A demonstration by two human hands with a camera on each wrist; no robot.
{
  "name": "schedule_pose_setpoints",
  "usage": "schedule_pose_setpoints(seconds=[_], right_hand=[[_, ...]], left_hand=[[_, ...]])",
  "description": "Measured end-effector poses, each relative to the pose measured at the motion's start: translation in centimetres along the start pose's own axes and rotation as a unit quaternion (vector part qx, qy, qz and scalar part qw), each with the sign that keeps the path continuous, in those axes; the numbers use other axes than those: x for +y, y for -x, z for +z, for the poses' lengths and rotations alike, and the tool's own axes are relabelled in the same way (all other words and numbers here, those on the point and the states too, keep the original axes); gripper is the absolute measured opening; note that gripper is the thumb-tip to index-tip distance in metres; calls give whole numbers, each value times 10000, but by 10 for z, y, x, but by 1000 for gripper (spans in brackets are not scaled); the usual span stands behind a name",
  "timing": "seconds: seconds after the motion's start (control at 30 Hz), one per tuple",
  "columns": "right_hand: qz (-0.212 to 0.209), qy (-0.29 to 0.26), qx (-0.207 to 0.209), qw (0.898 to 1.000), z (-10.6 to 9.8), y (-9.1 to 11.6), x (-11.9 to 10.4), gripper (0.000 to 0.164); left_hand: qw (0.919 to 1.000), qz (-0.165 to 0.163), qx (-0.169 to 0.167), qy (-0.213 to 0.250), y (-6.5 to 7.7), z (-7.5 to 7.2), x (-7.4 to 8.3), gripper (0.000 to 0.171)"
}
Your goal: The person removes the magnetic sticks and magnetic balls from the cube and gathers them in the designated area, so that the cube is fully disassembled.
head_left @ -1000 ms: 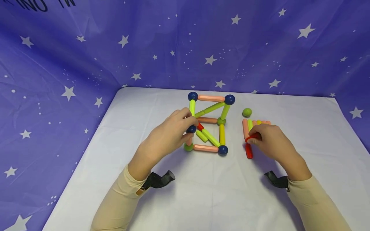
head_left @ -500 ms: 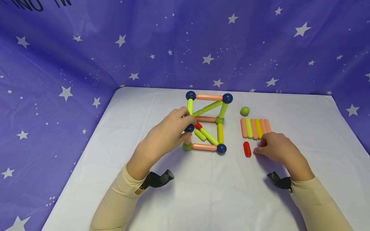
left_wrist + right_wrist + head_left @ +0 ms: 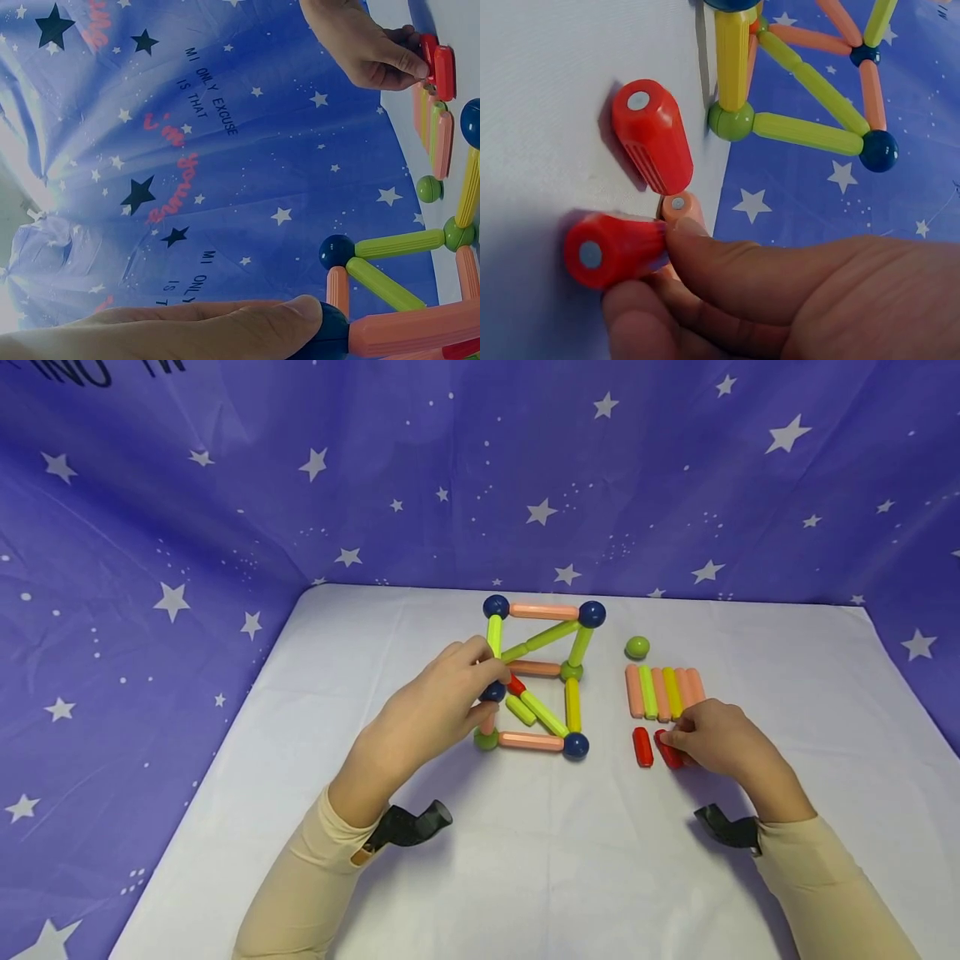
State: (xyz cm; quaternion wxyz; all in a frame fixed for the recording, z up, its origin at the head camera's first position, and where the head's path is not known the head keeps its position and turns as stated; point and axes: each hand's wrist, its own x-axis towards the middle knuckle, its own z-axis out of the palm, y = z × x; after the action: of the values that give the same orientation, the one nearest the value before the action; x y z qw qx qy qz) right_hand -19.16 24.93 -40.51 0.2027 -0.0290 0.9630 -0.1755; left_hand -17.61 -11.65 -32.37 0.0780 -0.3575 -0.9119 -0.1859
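Note:
My left hand (image 3: 435, 718) pinches a dark blue ball (image 3: 492, 692) on the left side of a frame built from magnetic rods and balls; in the left wrist view the thumb (image 3: 300, 311) presses on that ball. Pink, green and yellow rods join the frame's blue and green balls, and one green diagonal rod (image 3: 540, 642) crosses its upper part. To the right, my right hand (image 3: 712, 739) pinches a short red rod (image 3: 615, 251) between thumb and fingers, low over the white cloth. Beside it lies another short red rod (image 3: 642, 747), its grey end facing the right wrist camera.
A row of pink, green and yellow rods (image 3: 649, 692) lies just beyond the right hand. Behind the row sits a loose green ball (image 3: 637, 647). Inside the frame is a short green rod (image 3: 521, 710). A purple star-printed cloth (image 3: 540, 460) hangs behind the table.
My right hand has moved from the left end of the rod row to the near right, and a second red rod now shows in its fingers. The left hand stays on the blue ball.

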Motion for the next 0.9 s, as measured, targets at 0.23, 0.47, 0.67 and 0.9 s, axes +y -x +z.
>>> schedule_pose_setpoints(seconds=[0.23, 0.47, 0.67, 0.9], right_hand=[[-57, -229, 0, 9997, 2, -3, -3, 21], [-63, -405, 35, 9992, 5, -5, -5, 22], [-28, -521, -12, 9986, 6, -4, -7, 22], [44, -511, -73, 9987, 5, -3, -9, 22]], left_hand=[[9999, -11, -17, -124, -1, 0, 0, 25], [10000, -17, -8, -20, 0, 1, 0, 25], [10000, 5, 43, -36, 1, 0, 0, 25], [9999, -34, -19, -115, 0, 0, 1, 25]])
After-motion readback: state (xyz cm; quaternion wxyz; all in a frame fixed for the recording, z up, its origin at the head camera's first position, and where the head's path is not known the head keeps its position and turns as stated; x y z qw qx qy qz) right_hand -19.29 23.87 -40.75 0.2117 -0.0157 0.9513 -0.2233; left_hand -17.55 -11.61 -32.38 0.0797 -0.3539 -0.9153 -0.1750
